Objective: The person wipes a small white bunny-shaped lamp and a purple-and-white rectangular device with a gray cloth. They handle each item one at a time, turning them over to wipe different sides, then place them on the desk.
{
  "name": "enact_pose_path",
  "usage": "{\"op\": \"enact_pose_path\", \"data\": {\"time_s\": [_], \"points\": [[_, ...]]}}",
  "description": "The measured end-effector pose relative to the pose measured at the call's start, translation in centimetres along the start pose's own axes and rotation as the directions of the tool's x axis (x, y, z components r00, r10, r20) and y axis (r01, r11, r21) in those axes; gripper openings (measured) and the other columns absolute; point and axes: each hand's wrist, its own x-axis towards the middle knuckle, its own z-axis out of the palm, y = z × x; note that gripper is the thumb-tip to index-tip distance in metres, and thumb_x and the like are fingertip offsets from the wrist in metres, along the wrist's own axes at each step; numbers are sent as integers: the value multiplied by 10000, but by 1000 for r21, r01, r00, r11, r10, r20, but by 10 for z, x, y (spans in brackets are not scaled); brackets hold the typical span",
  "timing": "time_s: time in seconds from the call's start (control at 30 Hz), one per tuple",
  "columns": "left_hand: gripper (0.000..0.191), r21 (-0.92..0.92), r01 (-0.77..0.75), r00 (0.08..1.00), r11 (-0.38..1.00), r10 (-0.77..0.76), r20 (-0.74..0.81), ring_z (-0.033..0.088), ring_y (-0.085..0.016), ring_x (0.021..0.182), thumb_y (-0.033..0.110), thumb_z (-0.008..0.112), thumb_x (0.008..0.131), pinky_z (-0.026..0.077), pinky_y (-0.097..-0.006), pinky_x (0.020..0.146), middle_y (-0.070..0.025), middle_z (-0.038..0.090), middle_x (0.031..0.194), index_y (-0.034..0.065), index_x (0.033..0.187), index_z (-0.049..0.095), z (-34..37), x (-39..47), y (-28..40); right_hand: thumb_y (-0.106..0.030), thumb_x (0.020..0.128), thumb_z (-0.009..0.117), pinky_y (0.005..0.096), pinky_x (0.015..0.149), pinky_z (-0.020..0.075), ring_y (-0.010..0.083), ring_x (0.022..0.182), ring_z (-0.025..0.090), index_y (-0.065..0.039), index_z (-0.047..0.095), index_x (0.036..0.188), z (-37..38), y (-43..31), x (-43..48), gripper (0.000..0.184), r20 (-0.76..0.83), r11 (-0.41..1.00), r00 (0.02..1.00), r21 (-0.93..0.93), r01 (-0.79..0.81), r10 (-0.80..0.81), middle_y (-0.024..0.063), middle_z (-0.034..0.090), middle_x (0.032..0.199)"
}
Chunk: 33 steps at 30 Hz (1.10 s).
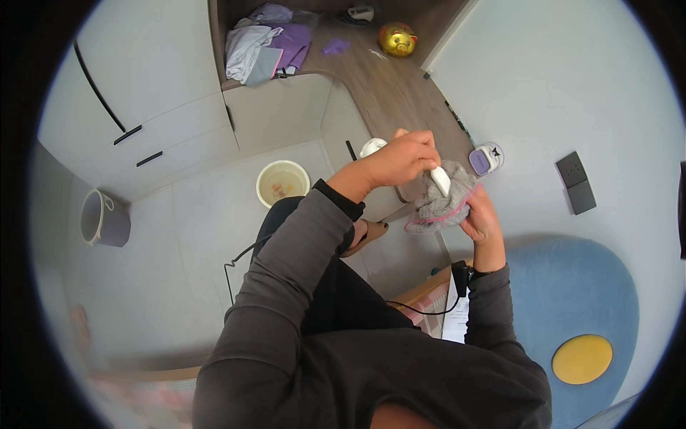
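Observation:
My left hand (407,156) grips a small white plastic tool (440,181), whose smooth end rests against a grey fluffy fabric item (445,201) with pink edging. My right hand (482,214) holds that item from its right side, the fingers partly hidden behind the fabric. What kind of item it is, I cannot tell. Just behind my left hand a round white object (372,147) shows at the desk's edge, partly covered by the hand. Both hands are raised in front of me, close to the wooden desk (386,102).
Folded clothes (268,51), a purple scrap (336,46) and a gold piggy bank (397,39) lie on the desk. A purple-and-white container (486,158) is by the wall. A basin with water (283,183) and a grey bin (107,220) stand on the floor.

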Motion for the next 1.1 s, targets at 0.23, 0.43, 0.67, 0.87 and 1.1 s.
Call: {"op": "enact_pose_path", "data": {"time_s": [0.23, 0.43, 0.67, 0.87, 1.1], "points": [[117, 32, -8, 995, 999, 11, -97, 534, -200, 887, 185, 606, 882, 353, -348, 880, -20, 562, 905, 73, 872, 637, 7, 4, 2, -222, 949, 520, 371, 758, 572, 218, 931, 655, 8, 550, 1158, 5, 17, 20, 312, 13, 998, 998, -37, -57, 57, 121, 625, 1104], [168, -4, 89, 980, 996, -89, -178, 546, -245, 796, 206, 640, 859, 435, -333, 733, -66, 581, 849, 44, 893, 610, -5, 10, 3, -168, 932, 542, 374, 844, 525, 207, 975, 630, 10, 532, 1203, 38, 36, 7, 324, -51, 941, 993, 316, 119, -109, 102, 618, 1119], [219, -243, 185, 976, 952, -207, -66, 505, -172, 675, 262, 677, 839, 418, -311, 624, -41, 540, 728, 52, 858, 621, -2, 3, 15, -88, 892, 548, 302, 850, 479, 141, 975, 596, 7, 575, 1153, 42, 20, -9, 278, 12, 952, 954, -62, 300, -300, 63, 625, 1093], [217, -38, 108, 987, 993, -112, -116, 520, -195, 687, 264, 690, 829, 422, -325, 659, -51, 550, 721, 57, 848, 629, 5, 8, 20, -64, 880, 524, 273, 742, 451, 114, 876, 564, 18, 618, 1029, 36, 25, -16, 194, -145, 943, 962, -277, 184, -230, 35, 628, 945], [184, -89, 199, 974, 976, -207, -94, 463, -143, 682, 200, 671, 861, 403, -297, 631, -39, 499, 708, 26, 869, 613, 3, 10, 28, -71, 852, 542, 355, 739, 476, 201, 863, 603, 43, 612, 1009, 34, 37, -23, 206, -49, 681, 802, -562, 470, -595, 99, 647, 914]]}}
